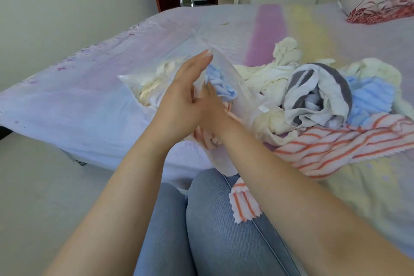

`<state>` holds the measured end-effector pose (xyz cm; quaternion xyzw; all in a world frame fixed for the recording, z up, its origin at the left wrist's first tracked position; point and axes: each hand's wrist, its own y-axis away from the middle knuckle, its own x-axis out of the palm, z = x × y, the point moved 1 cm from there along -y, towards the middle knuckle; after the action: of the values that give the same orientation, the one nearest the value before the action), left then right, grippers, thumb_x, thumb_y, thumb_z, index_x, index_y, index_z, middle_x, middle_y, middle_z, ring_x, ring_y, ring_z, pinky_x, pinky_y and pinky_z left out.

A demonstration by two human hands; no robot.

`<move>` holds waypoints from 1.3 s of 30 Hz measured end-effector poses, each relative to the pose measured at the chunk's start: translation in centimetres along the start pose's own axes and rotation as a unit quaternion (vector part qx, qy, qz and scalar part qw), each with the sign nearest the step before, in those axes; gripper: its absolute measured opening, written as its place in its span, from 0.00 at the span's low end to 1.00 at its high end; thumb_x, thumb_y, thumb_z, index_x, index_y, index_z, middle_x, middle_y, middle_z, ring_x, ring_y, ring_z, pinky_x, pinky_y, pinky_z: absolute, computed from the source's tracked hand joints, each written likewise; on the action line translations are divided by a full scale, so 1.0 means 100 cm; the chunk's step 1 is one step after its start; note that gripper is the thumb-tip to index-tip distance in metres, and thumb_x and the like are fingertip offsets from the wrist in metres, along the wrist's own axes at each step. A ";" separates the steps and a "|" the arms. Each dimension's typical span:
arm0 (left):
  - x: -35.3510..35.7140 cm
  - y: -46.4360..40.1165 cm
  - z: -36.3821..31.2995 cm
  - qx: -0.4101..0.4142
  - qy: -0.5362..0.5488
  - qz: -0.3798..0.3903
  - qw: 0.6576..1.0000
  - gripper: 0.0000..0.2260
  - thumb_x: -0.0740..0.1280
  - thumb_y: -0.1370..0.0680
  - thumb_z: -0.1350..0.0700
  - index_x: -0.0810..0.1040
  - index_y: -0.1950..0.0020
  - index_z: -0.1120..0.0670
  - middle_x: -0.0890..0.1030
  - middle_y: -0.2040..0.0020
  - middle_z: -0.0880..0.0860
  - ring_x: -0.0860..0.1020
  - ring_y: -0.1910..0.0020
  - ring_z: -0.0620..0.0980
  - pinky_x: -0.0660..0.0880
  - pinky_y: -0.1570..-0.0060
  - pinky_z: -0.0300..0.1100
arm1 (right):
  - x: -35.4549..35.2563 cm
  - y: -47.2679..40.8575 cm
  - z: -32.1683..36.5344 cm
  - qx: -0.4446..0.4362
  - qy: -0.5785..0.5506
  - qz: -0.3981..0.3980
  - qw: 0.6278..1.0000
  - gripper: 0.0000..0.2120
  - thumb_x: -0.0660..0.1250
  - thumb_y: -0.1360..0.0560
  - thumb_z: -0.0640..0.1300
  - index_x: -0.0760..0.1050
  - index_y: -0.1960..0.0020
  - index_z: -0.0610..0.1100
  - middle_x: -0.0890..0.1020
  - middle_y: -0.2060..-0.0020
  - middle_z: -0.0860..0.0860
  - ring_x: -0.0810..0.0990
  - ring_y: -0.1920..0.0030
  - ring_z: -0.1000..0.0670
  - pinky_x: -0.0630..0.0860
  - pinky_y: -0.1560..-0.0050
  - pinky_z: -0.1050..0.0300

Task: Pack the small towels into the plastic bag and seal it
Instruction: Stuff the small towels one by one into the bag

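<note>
A clear plastic bag (243, 98) lies on the bed with its mouth toward me. Cream towels (154, 87) show through its far end. My left hand (182, 98) holds the bag's upper rim, thumb pinching the plastic and fingers stretched along it. My right hand (212, 107) is inside the bag, seen through the plastic, with its fingers on a blue towel (218, 83). A peach towel (209, 138) sits near the bag's mouth, under my right wrist. Loose towels are piled to the right: a grey-and-white one (318, 96), a blue one (369, 96), cream ones (284, 56) and an orange-striped one (336, 145).
The bed (89, 96) has a pale lilac, pink and yellow sheet; its left edge drops to the floor. A red-patterned pillow (376, 0) lies at the far right. My knees in blue jeans (224, 231) are below, with a corner of striped towel (244, 204) on them.
</note>
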<state>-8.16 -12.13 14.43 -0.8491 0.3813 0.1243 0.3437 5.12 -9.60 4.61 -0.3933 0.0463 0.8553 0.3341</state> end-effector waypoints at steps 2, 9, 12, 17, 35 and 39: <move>0.006 0.002 0.004 -0.002 0.009 0.007 1.000 0.34 0.59 0.29 0.76 0.66 0.26 0.54 0.67 0.29 0.45 0.67 0.36 0.58 0.70 0.54 0.29 | -0.005 0.046 -0.010 -0.052 -0.027 -0.018 0.998 0.21 0.54 0.30 0.56 0.69 0.40 0.51 0.78 0.45 0.52 0.77 0.43 0.51 0.76 0.45 0.47; 0.022 0.006 0.013 0.005 0.009 0.019 1.000 0.35 0.58 0.29 0.76 0.66 0.26 0.50 0.66 0.27 0.44 0.66 0.29 0.56 0.68 0.38 0.41 | -0.071 0.158 -0.096 -0.004 -0.080 -0.268 0.960 0.11 0.63 0.23 0.42 0.75 0.41 0.46 0.78 0.47 0.54 0.77 0.44 0.52 0.76 0.44 0.47; 0.026 0.008 0.014 0.004 -0.011 0.020 1.000 0.35 0.58 0.29 0.75 0.66 0.27 0.49 0.66 0.26 0.46 0.63 0.26 0.43 0.67 0.37 0.33 | -0.104 0.150 -0.147 0.213 0.118 -0.175 0.954 0.39 0.68 0.30 0.61 0.57 0.26 0.46 0.61 0.26 0.45 0.58 0.26 0.42 0.57 0.27 0.43; 0.033 0.010 0.014 -0.020 0.004 0.020 1.000 0.36 0.58 0.28 0.75 0.64 0.27 0.44 0.67 0.27 0.44 0.67 0.33 0.64 0.71 0.45 0.31 | -0.111 0.157 -0.197 0.273 0.236 -0.065 0.930 0.29 0.68 0.30 0.56 0.68 0.33 0.45 0.69 0.31 0.40 0.67 0.32 0.37 0.63 0.33 0.43; 0.036 0.016 0.013 -0.054 0.006 0.007 0.998 0.36 0.57 0.28 0.74 0.65 0.27 0.44 0.70 0.28 0.50 0.67 0.33 0.65 0.72 0.45 0.36 | -0.057 0.183 -0.090 0.162 -0.070 0.018 0.984 0.30 0.68 0.38 0.71 0.68 0.43 0.55 0.77 0.47 0.57 0.76 0.45 0.55 0.75 0.45 0.53; 0.034 0.020 0.015 -0.063 0.004 0.013 0.998 0.36 0.57 0.28 0.73 0.65 0.26 0.44 0.71 0.28 0.49 0.67 0.33 0.65 0.70 0.40 0.42 | -0.037 0.194 -0.102 0.096 0.161 0.177 0.966 0.32 0.48 0.32 0.73 0.64 0.34 0.59 0.69 0.33 0.53 0.64 0.32 0.46 0.58 0.29 0.46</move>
<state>-7.26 -14.00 10.76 -0.8646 0.3851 0.1485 0.2866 1.64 -30.04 -3.37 -0.4773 0.2501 0.8179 0.2015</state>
